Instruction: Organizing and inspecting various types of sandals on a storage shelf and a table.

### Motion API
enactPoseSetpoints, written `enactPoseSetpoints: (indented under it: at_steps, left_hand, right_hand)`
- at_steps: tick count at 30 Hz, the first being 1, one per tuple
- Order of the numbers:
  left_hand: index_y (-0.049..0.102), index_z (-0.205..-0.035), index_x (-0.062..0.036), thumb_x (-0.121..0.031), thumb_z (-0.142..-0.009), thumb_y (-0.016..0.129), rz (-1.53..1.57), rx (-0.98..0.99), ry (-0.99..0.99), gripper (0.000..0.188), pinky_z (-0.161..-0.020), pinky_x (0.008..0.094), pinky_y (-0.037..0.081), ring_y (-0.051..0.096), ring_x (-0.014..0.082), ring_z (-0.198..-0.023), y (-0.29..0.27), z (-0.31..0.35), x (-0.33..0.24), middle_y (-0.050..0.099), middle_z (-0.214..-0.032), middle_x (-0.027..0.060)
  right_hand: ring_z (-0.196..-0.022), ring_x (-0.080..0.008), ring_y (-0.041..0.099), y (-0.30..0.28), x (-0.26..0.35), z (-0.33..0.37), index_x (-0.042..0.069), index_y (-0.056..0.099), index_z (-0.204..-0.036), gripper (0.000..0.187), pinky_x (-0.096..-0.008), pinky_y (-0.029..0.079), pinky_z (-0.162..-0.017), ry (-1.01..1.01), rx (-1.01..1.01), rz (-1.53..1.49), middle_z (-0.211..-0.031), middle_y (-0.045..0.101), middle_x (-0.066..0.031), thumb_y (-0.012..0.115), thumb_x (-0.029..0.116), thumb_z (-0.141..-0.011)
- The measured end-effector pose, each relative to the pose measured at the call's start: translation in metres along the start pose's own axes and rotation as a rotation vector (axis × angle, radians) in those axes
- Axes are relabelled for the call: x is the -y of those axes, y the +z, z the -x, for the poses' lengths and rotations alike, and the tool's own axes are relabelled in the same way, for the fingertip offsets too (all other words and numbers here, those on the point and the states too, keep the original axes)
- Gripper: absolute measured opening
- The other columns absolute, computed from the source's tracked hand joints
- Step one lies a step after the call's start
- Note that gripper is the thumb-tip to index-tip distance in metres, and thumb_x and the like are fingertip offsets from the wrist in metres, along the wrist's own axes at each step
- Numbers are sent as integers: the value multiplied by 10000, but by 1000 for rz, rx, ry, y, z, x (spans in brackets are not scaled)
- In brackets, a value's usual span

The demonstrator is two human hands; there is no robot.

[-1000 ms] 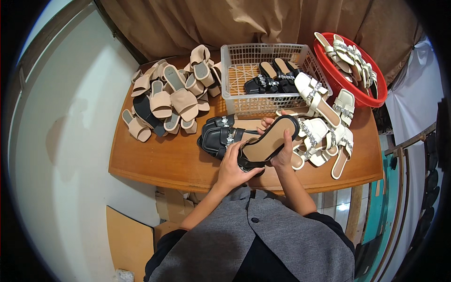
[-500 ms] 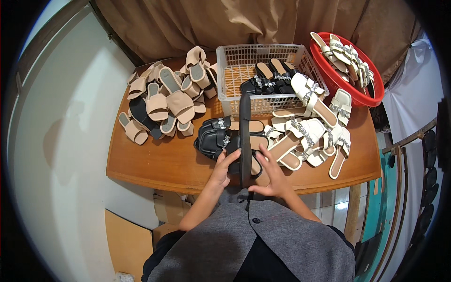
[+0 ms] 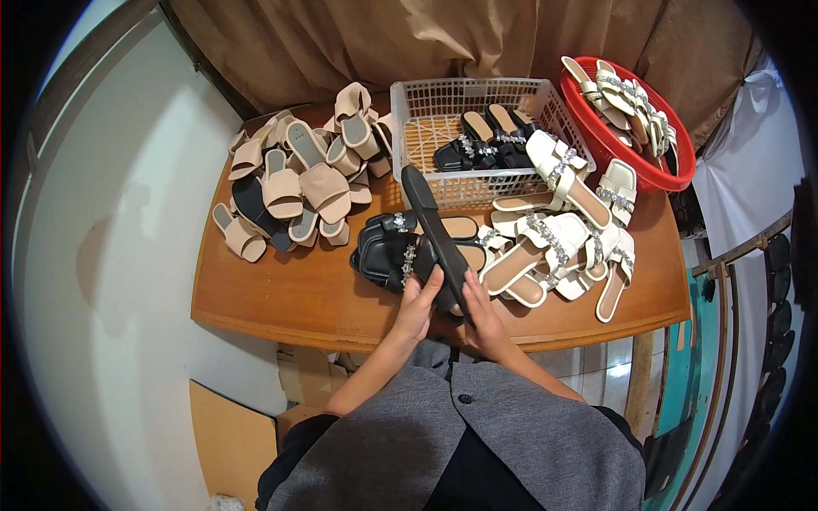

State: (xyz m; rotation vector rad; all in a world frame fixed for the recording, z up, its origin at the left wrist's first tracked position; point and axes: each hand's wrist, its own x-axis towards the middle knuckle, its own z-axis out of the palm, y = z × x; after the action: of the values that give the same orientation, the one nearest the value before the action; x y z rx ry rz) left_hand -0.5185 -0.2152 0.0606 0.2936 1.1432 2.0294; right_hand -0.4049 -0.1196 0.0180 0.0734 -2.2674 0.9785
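Between my hands a black sandal point(image 3: 436, 234) is held up on edge over the near side of the table, its dark sole facing me and its top end leaning left. My left hand point(image 3: 415, 308) grips its lower left side, with the thumb against the strap. On the other side, my right hand point(image 3: 486, 322) presses its fingers along the sole's lower edge. Just behind lie black sandals point(image 3: 379, 251) with sparkling straps, partly covered by the held one. White sandals point(image 3: 558, 243) with jewelled straps are heaped to the right, close to my right hand.
Beige sandals point(image 3: 324, 192) and a black one point(image 3: 256, 209) are piled on the table's left. A clear plastic basket point(image 3: 409, 183) at the back holds black sandals. Beside it, a red basket point(image 3: 673, 180) holds white ones. The wooden table point(image 3: 281, 294) has a curved front edge.
The black sandal has tipped from upright, its top end going left. My right hand has moved from spread fingers to contact with the sole.
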Motion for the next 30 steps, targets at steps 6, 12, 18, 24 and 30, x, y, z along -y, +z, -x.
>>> enactPoseSetpoints:
  at_steps: [6, 12, 18, 24, 30]
  left_hand:
    - [279, -1342, -18, -207, -902, 519, -284, 271, 95, 535, -1001, 329, 295, 303, 208, -1272, -2, 0, -6, 375, -1324, 133]
    - [327, -1296, -17, -300, -761, 666, -1200, -240, 377, 694, -898, 440, 353, 478, 292, -1040, -39, -8, -21, 505, -1120, 150]
    - [284, -1325, -35, -367, -745, 656, -1545, -333, 165, 765, -893, 471, 315, 464, 320, -1021, -60, -4, -20, 534, -1046, 118]
    - [276, -1351, -89, -324, -689, 716, -1341, -221, 129, 829, -866, 451, 327, 482, 293, -1000, -85, -15, -15, 548, -1029, 76]
    - [267, -1375, -164, -206, -480, 843, -1623, -21, 222, 1065, -825, 400, 329, 505, 243, -946, -64, -22, -35, 558, -930, 47]
  right_hand:
    - [-1118, -258, 467, -20, -14, 9, -57, 392, -1252, 421, -342, 358, -958, 370, -451, -220, -1219, 464, -187, 485, -39, -842]
    - [-928, -148, 534, -77, -44, -6, -43, 476, -1155, 319, -249, 446, -799, 516, -874, -254, -1048, 551, -122, 441, 189, -938]
    - [-907, -145, 543, -86, -62, 20, -58, 526, -1098, 287, -254, 430, -819, 592, -823, -207, -991, 578, -106, 460, 164, -929]
    - [-888, -113, 535, -78, -80, 43, -38, 561, -1072, 263, -233, 424, -805, 699, -883, -334, -993, 586, -77, 486, 162, -919]
    - [-872, -99, 537, -70, -89, 50, -30, 568, -1080, 256, -226, 429, -784, 702, -893, -382, -978, 591, -61, 491, 153, -918]
